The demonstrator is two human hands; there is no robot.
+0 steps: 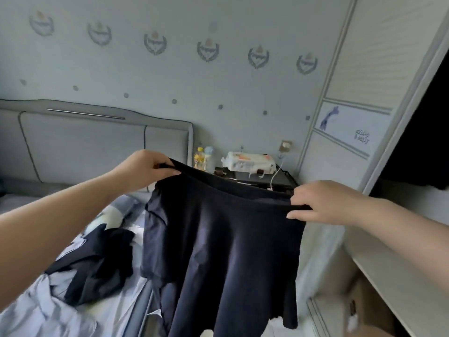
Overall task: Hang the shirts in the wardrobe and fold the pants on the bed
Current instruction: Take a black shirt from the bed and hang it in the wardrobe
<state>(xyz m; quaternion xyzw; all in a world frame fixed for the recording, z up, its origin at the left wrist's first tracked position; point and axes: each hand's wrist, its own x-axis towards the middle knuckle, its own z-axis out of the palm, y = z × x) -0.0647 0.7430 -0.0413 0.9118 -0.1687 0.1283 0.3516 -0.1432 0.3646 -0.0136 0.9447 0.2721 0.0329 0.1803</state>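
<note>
A dark navy soft-fabric garment (pixel 218 239) was held up at centre, its top edge pinched by left hand (pixel 143 170) and right hand (pixel 323 203); bed (pixel 36 312) at 8 o'clock. Likely spreading step; laying flat judged next.

I see a dark navy garment (pixel 218 239) held up in the air by its top edge, stretched level between my two hands and hanging free in soft vertical folds, its lower hem flaring out near the bottom of the view. Whether it is a shirt or pants I cannot tell. It hangs just right of the bed (pixel 29 312), over the gap between bed and wardrobe (pixel 364 69). On the bed, to the left and nearer, lies another dark garment (pixel 97 261), crumpled in a heap, touching a pale blue garment (pixel 36 307) bunched at the near left. The wardrobe stands on the right, its white door slid aside from a dark interior.
</note>
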